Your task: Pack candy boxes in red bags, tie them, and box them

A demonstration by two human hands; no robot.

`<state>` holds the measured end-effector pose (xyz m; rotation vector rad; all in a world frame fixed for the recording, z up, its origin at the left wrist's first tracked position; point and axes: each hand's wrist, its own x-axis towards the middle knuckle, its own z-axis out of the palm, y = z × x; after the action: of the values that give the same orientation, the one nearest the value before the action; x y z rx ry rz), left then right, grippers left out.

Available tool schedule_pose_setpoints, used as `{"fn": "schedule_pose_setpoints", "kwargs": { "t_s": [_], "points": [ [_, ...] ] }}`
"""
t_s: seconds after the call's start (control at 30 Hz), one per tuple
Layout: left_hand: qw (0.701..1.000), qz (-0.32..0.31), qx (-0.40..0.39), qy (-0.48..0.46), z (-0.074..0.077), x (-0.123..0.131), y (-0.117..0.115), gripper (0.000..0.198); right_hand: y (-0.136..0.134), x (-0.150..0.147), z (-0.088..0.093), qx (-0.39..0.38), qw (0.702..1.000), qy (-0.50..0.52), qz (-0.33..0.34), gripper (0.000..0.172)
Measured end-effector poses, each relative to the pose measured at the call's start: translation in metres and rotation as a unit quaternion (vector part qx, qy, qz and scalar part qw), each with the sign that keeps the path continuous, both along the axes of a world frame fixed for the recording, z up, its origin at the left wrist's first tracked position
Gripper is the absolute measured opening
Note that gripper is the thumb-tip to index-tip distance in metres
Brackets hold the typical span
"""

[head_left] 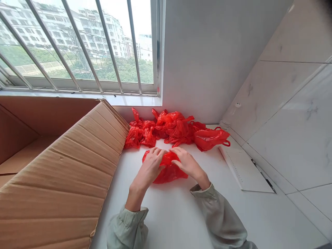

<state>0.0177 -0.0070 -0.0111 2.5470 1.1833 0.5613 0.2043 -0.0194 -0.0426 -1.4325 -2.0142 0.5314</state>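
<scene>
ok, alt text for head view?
Left hand and right hand rest on a crumpled red bag on a white counter. More red bags are heaped behind it by the wall, with an open cardboard box at left under a barred window.

Loose long sleeves of pale grey-green cloth cover both arms. The left sleeve [127, 226] and right sleeve [220, 218] are creased, with gathered cuffs. The left grip [150, 169] and right grip [188, 164] are bare.

One view: head camera, above near edge of table [176, 221], facing forward and down toward far wall and window [77, 45]. Close range: left hand [150, 169], right hand [188, 164] mid-frame, forearms entering from bottom. Cardboard box [64, 180] fills left, tiled wall [298, 121] right.
</scene>
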Motion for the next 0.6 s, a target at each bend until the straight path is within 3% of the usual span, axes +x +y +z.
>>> {"fn": "schedule_pose_setpoints", "kwargs": {
  "t_s": [0.17,0.27,0.37,0.47,0.6],
  "points": [
    [0.999,0.007,-0.029,0.015,-0.008,-0.012,0.011,0.019,0.001,0.004,-0.001,-0.028,1.0,-0.003,-0.008,0.019],
    [0.998,-0.001,-0.032,-0.047,0.0,-0.031,0.016,0.009,0.0,0.014,0.009,-0.014,0.998,0.05,-0.023,0.011],
    [0.989,0.024,-0.043,-0.142,0.009,-0.05,0.02,0.012,-0.003,0.029,0.021,-0.009,0.993,0.113,-0.04,0.008],
    [0.953,0.086,-0.096,-0.275,0.017,-0.062,0.021,0.023,-0.011,0.044,0.033,-0.009,0.984,0.168,-0.063,0.004],
    [0.868,0.15,-0.145,-0.45,0.025,-0.065,0.018,0.032,-0.023,0.063,0.046,-0.004,0.97,0.223,-0.101,0.009]
  ]
}}
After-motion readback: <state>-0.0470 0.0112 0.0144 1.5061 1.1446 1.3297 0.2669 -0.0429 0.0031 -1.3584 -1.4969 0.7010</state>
